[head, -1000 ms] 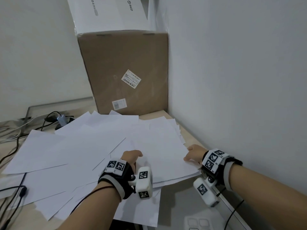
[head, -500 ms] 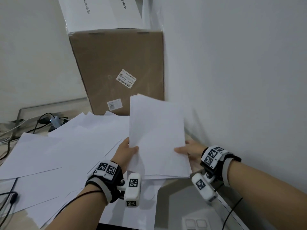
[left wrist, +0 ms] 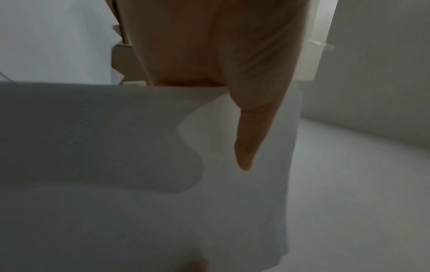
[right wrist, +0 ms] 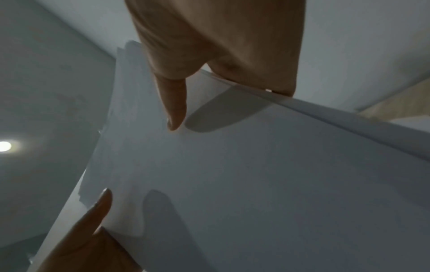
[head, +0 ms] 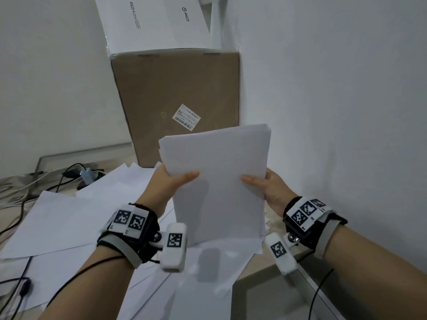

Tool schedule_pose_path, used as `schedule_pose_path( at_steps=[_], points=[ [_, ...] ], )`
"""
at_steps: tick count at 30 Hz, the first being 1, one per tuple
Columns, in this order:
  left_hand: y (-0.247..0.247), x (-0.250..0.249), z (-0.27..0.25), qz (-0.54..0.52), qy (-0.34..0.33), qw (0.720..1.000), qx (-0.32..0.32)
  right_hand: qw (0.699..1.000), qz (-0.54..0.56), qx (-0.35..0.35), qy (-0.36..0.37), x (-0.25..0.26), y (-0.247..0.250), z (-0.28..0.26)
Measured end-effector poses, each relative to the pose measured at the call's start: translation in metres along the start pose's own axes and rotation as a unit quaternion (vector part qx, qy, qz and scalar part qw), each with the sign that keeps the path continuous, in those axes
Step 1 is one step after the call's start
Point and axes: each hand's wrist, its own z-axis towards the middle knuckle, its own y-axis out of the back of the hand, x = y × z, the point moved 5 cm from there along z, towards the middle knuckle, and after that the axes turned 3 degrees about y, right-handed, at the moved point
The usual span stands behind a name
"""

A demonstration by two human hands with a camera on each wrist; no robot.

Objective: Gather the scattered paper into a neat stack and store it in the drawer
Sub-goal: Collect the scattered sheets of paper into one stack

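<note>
Two hands are holding one paper stack (head: 219, 181) upright above the desk (head: 254, 276), its lower edge near the loose sheets (head: 69, 218) that are lying spread there. The left hand (head: 172, 179) is gripping the stack's left edge, thumb pressing on the front and the fingers behind. The right hand (head: 268, 185) is gripping the right edge the same way. Behind is standing a cardboard box (head: 161, 93) with a white box (head: 157, 21) on top. Cables (head: 20, 192) are lying at the left.
</note>
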Motion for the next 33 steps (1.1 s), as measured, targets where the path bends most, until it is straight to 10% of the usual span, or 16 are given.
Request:
schedule_pose_path(
  at_steps=[9,16,26,33],
  points=[
    [0.001,0.053,-0.005,-0.002,0.128,0.99,0.054,0.995,-0.036,0.058,-0.07,-0.027,-0.006,-0.006],
    [0.007,0.051,0.001,-0.012,0.117,0.993,0.011,0.998,-0.002,0.033,-0.054,-0.02,-0.01,-0.004],
    [0.045,0.136,-0.02,0.048,0.216,0.967,-0.127,0.939,-0.261,0.129,-0.183,-0.072,-0.001,-0.016],
    [0.093,0.165,-0.019,0.084,0.248,0.945,-0.194,0.921,-0.254,-0.095,-0.28,-0.086,0.067,0.007]
  ],
)
